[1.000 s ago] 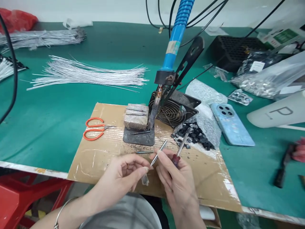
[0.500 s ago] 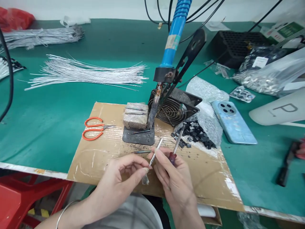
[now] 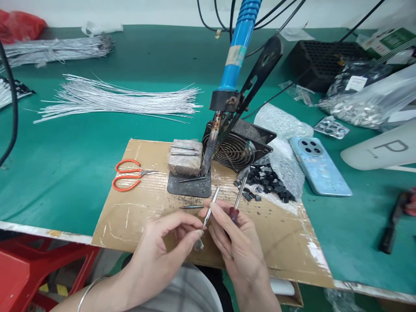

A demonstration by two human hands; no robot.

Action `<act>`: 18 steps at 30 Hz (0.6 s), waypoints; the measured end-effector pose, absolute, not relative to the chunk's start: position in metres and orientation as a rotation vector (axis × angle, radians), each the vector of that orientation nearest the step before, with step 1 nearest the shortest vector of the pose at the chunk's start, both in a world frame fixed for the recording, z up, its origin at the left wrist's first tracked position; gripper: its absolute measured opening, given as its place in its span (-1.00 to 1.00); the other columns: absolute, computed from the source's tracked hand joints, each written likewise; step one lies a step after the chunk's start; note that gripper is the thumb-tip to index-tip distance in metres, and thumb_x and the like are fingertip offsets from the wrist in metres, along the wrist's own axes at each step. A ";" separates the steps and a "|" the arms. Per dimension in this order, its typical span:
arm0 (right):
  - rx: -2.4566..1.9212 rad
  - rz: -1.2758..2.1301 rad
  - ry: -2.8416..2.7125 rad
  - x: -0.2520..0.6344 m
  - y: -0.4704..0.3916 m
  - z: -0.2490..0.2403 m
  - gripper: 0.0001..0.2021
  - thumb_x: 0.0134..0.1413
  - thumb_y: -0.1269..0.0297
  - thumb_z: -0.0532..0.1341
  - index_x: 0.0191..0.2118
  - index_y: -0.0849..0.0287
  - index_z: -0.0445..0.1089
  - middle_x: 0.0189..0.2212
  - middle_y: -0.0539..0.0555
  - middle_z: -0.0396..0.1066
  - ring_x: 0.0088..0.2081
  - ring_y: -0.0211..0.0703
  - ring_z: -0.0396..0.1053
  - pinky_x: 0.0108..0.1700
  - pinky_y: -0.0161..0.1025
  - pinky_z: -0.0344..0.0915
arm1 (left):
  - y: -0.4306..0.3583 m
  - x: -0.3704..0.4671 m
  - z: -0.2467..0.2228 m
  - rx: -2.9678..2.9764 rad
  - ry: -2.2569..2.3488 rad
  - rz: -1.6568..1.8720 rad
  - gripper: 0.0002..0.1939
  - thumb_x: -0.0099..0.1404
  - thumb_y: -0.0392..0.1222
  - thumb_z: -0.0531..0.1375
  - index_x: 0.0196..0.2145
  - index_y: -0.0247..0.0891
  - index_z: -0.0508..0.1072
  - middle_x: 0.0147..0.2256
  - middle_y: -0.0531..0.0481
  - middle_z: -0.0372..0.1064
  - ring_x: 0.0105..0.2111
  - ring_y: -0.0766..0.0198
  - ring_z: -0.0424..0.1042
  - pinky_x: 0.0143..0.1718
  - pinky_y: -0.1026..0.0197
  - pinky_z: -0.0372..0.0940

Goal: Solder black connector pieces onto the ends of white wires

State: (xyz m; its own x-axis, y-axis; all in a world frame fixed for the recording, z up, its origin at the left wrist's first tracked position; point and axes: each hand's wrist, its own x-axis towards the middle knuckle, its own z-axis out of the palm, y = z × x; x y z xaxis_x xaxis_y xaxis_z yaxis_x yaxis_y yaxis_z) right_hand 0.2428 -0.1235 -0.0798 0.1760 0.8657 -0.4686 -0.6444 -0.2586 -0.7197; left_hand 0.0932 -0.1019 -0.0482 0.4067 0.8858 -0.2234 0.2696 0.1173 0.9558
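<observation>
My right hand [image 3: 235, 236] pinches a slim metal rod [image 3: 212, 206] between thumb and forefinger, its pointed end down. A screwdriver with a dark red handle [image 3: 233, 213] is also held in that hand, its shaft pointing up. My left hand [image 3: 172, 247] is closed at the rod's lower tip, thumb against fingertips; what it holds is too small to name. A small greyish scrap [image 3: 198, 245] shows just below the left fingertips. Another thin metal rod [image 3: 192, 207] lies on the cardboard [image 3: 136, 221] behind the hands.
Orange-handled scissors [image 3: 127, 175] lie left. A wrapped block [image 3: 185, 157] bears rods, beside a blue-handled soldering iron [image 3: 232, 73] and a fan [image 3: 238, 149]. Black pieces [image 3: 271, 182], a phone [image 3: 320, 165] and a bottle [image 3: 377, 151] are right; white wires [image 3: 123, 97] lie at the back left.
The rod and screwdriver in my right hand have shifted slightly left. My left hand has barely moved, and its fingertips remain at the rod's tip.
</observation>
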 end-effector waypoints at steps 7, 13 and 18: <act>-1.109 1.464 -0.261 0.241 -0.123 -0.080 -0.73 -0.06 0.10 0.52 -0.36 0.19 0.59 -0.54 0.03 0.49 -0.72 -0.60 -0.13 -0.71 -0.53 -0.23 | -0.104 0.093 -0.048 1.444 1.113 0.635 -0.90 0.36 -0.25 0.23 -0.25 -0.25 0.57 -0.37 -0.02 0.54 -0.40 0.29 0.43 -0.34 0.26 0.37; -1.096 1.477 -0.258 0.241 -0.122 -0.080 -0.73 -0.04 0.11 0.51 -0.30 0.19 0.62 -0.54 0.05 0.50 -0.72 -0.60 -0.13 -0.71 -0.54 -0.22 | -0.104 0.092 -0.050 1.452 1.107 0.645 -0.91 0.36 -0.26 0.23 -0.23 -0.24 0.57 -0.36 -0.01 0.53 -0.41 0.30 0.42 -0.34 0.27 0.37; -1.036 1.540 -0.257 0.244 -0.122 -0.079 -0.76 0.02 0.12 0.48 -0.26 0.16 0.63 -0.47 0.07 0.54 -0.74 -0.62 -0.14 -0.73 -0.55 -0.22 | -0.105 0.093 -0.050 1.397 1.086 0.621 -0.90 0.38 -0.24 0.23 -0.21 -0.23 0.56 -0.35 -0.02 0.52 -0.38 0.28 0.39 -0.31 0.25 0.35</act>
State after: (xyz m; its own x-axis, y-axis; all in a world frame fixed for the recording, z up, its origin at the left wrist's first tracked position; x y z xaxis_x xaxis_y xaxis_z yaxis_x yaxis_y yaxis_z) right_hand 0.2444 -0.1225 -0.0792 0.0990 0.8829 -0.4589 -0.6858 -0.2737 -0.6744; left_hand 0.0925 -0.1048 -0.0500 0.4219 0.8765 -0.2317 0.2449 0.1359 0.9600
